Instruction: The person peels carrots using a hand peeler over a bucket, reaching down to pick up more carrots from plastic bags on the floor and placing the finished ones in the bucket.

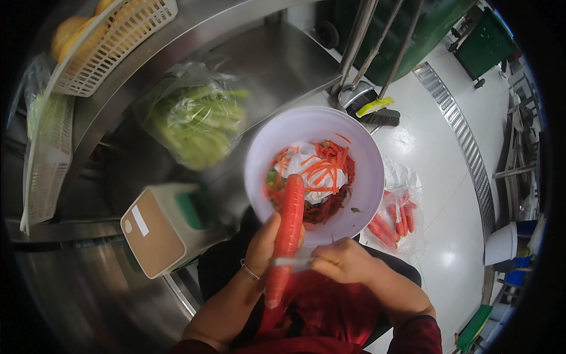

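Note:
My left hand (pixel 264 243) grips a large orange-red carrot (pixel 289 221) lengthwise, its far end over the rim of a white plastic bucket (pixel 314 117). In my right hand (pixel 342 261) is a peeler (pixel 292 261), blurred, its blade lying across the lower part of the carrot. Inside the bucket are carrot peelings (pixel 338 155), crumpled white plastic or paper (pixel 303 166) and some green scraps. More carrots (pixel 384 231) lie in and beside a clear plastic bag on the floor, right of the bucket.
A bag of green leafy stalks (pixel 199 119) rests on a steel shelf (pixel 283 57) at left, near a beige box (pixel 152 234). Above are white plastic baskets (pixel 119 48). A broom and dustpan (pixel 378 113), green bins (pixel 486 44) and a floor drain (pixel 455 128) lie beyond.

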### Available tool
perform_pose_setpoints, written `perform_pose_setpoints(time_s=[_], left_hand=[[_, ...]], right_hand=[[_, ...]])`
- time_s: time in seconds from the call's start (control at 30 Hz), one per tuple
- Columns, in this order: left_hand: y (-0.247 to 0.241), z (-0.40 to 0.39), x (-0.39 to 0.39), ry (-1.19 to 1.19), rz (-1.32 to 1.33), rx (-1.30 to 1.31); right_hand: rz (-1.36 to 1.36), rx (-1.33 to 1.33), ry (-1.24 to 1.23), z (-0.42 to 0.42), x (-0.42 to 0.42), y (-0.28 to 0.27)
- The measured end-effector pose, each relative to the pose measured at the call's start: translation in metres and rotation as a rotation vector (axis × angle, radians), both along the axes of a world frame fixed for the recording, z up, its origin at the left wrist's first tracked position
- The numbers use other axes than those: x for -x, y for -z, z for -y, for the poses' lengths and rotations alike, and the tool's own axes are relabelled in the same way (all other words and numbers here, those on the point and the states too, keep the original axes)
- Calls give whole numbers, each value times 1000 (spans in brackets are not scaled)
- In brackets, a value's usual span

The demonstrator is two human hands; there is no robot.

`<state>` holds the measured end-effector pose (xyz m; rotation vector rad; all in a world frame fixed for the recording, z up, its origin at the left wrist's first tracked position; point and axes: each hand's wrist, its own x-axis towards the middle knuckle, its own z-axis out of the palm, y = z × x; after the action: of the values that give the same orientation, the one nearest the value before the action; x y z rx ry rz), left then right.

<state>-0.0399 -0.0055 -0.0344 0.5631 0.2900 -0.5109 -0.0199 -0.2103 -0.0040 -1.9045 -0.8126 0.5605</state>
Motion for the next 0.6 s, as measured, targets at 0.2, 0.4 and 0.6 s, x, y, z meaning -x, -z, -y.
perform_pose_setpoints(time_s=[0.2,0.4,0.6], left_hand=[[-7,10,3,119,7,-96],[-20,13,-2,68,-84,-90],[-9,3,-1,2,-87,-69]], right_hand=[[123,215,420,22,-52,32],[-45,311,629,33,-50,5],[-131,0,104,9,-7,2]])
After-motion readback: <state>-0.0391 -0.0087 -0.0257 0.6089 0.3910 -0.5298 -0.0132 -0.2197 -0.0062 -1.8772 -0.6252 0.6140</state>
